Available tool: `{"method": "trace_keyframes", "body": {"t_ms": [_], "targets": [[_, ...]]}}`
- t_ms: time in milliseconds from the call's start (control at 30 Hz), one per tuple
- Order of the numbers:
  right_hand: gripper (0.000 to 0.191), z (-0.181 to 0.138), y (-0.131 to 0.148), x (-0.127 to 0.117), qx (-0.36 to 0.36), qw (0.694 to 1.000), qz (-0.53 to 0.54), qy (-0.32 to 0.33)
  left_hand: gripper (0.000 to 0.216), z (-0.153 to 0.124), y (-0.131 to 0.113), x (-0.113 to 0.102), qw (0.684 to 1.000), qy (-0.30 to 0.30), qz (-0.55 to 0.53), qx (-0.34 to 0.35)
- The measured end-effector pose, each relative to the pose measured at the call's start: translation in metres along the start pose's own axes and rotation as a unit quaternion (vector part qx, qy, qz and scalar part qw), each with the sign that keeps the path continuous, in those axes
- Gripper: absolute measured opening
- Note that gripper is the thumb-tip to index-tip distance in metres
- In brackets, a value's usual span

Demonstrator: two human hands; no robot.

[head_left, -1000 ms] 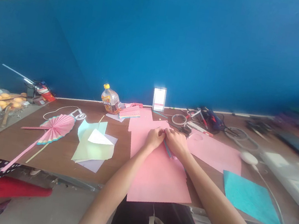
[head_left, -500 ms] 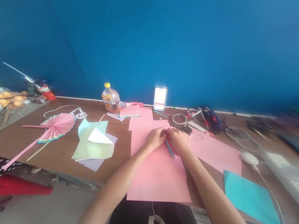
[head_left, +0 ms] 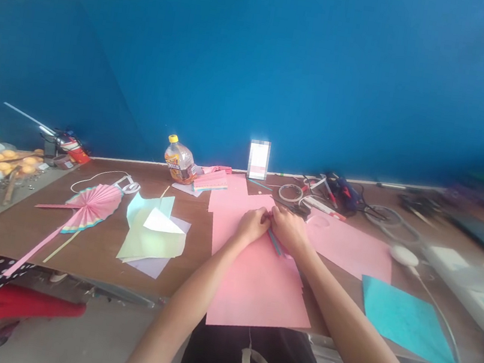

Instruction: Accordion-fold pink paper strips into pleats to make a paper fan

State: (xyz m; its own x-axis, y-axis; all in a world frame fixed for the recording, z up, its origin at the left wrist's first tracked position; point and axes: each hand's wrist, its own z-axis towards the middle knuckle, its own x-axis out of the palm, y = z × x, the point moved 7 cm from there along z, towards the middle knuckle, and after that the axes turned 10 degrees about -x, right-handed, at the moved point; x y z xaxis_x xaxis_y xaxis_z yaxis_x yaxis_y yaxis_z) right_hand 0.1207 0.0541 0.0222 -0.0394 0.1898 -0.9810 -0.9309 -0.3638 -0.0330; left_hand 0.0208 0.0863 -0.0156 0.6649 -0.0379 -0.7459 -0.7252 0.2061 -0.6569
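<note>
Well, the narrow blue strip (head_left: 275, 243) slants out from the closed right hand (head_left: 288, 229), over the pink sheets (head_left: 252, 292)
The left hand (head_left: 253, 226) meets the right at the strip's far end, though I can't tell if it pinches too; a pleated fan (head_left: 95, 205) lies leftward on the brown table (head_left: 198, 229)

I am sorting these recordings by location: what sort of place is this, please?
Probably a craft workspace: a brown table holds pink paper sheets, a teal sheet and a pleated pink fan.
</note>
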Motion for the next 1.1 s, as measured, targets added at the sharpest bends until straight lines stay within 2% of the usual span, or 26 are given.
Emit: {"method": "trace_keyframes", "body": {"t_ms": [367,600,1100], "targets": [[0.018,0.0010,0.0023,-0.0011,-0.015,1.000,-0.003,0.006,0.013,0.0004,0.0004,0.0011,1.000,0.002,-0.015,0.015],[0.024,0.0014,0.0017,0.0000,-0.007,1.000,0.009,0.023,0.014,-0.0014,-0.0036,-0.0016,1.000,0.002,0.013,0.004],[0.027,0.0013,-0.0035,0.0025,0.029,0.998,0.053,-0.007,0.015,-0.0014,-0.0041,-0.0034,1.000,-0.005,0.010,0.008]]}}
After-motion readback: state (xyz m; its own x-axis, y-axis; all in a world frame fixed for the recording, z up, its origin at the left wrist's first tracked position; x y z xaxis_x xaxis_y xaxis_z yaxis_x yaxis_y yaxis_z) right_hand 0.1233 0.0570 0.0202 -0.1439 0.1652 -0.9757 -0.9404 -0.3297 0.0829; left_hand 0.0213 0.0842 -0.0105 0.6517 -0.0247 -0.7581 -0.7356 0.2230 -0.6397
